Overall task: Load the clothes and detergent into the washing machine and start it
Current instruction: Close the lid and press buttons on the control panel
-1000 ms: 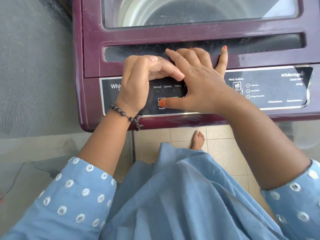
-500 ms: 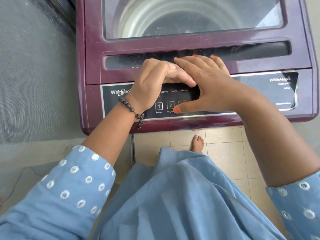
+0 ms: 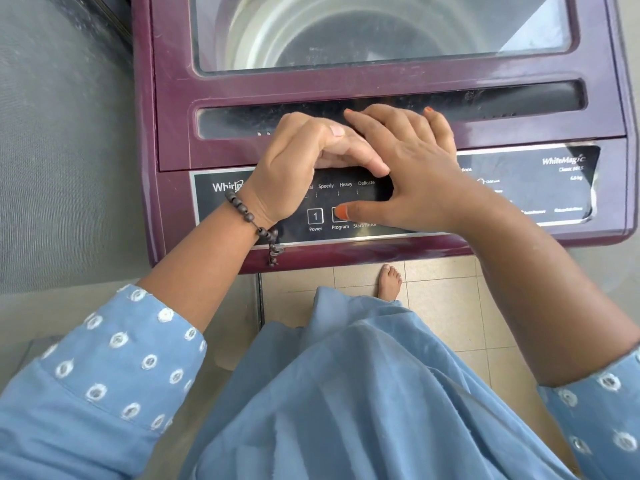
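A maroon top-load washing machine [image 3: 173, 98] stands in front of me, its glass lid [image 3: 381, 29] down, with the drum visible through it. My right hand [image 3: 419, 168] lies flat across the lid's front edge and the dark control panel [image 3: 554, 188], thumb tip pressing the Program button [image 3: 337, 216], just right of the Power button [image 3: 315, 216]. My left hand [image 3: 294, 161], with a bead bracelet, rests on the lid edge, fingers loosely bent and tucked under my right fingers. It holds nothing. No clothes or detergent show.
A grey mesh surface [image 3: 62, 150] runs along the machine's left side. Below the machine are beige floor tiles [image 3: 443, 306], my bare foot [image 3: 389, 282] and my blue garment [image 3: 346, 393].
My right thumb has shifted from the Power button rightward to the Program button. The left hand has stayed on the lid edge. The view has tilted slightly.
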`<state>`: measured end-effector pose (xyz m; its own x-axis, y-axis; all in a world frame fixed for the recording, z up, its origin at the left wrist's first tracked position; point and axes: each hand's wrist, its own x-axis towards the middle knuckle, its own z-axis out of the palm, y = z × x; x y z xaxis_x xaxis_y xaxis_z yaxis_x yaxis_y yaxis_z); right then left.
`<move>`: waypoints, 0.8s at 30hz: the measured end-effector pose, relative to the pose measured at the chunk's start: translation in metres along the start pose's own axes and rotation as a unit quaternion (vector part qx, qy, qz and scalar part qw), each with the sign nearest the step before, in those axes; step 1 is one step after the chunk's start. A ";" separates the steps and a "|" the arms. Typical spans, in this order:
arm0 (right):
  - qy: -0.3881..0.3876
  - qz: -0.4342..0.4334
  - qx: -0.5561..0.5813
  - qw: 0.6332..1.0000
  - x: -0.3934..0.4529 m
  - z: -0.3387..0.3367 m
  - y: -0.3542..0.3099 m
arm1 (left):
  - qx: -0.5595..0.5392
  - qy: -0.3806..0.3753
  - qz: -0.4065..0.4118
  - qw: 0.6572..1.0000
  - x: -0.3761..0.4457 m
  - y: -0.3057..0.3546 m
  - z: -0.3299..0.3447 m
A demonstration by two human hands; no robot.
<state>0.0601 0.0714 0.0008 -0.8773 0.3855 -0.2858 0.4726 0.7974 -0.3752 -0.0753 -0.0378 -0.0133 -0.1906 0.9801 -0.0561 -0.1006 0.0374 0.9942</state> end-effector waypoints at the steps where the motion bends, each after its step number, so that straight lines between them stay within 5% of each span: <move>1: 0.000 0.002 0.003 1.000 0.000 0.000 0.000 | -0.001 0.002 -0.001 1.000 0.000 0.000 0.000; 24: 0.016 0.008 0.008 1.000 0.000 0.002 -0.002 | 0.003 0.018 0.006 1.000 0.000 0.001 0.003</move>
<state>0.0592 0.0686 -0.0003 -0.8722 0.4125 -0.2628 0.4869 0.7838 -0.3854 -0.0725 -0.0375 -0.0123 -0.2274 0.9727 -0.0472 -0.0930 0.0266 0.9953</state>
